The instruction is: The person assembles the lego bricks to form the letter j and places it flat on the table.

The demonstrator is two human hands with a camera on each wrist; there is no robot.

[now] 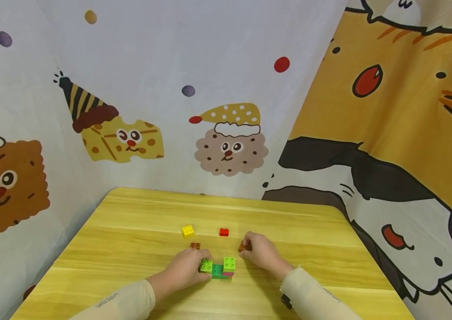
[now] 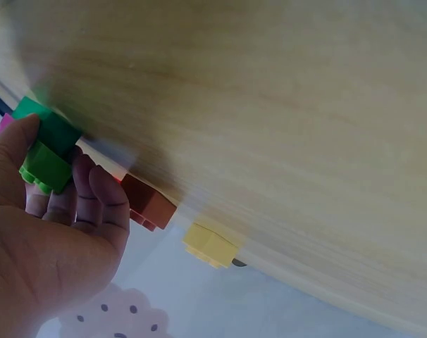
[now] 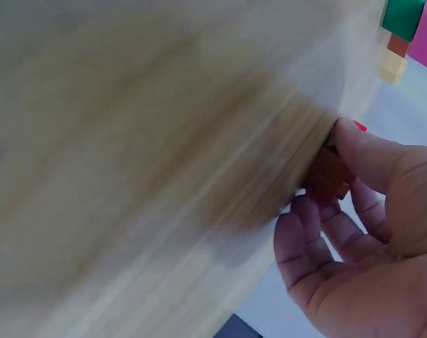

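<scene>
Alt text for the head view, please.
A left hand holds joined green and pink blocks; the right hand pinches a brown block on a wooden table. Beyond lie another brown block, a yellow block and a red block; cartoon backdrop behind.

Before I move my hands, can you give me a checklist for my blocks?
1. Left fingers holding the green build: ok.
2. Right fingers pinching a brown block: ok.
3. That brown block lifted off the table: cannot tell.
4. Dark green studs between the two light green blocks uncovered: ok.
5. Pinched block touching the build: not ok, there's a gap.
6. Other brown block clear of your left fingers: cannot tell, they're very close.
</scene>
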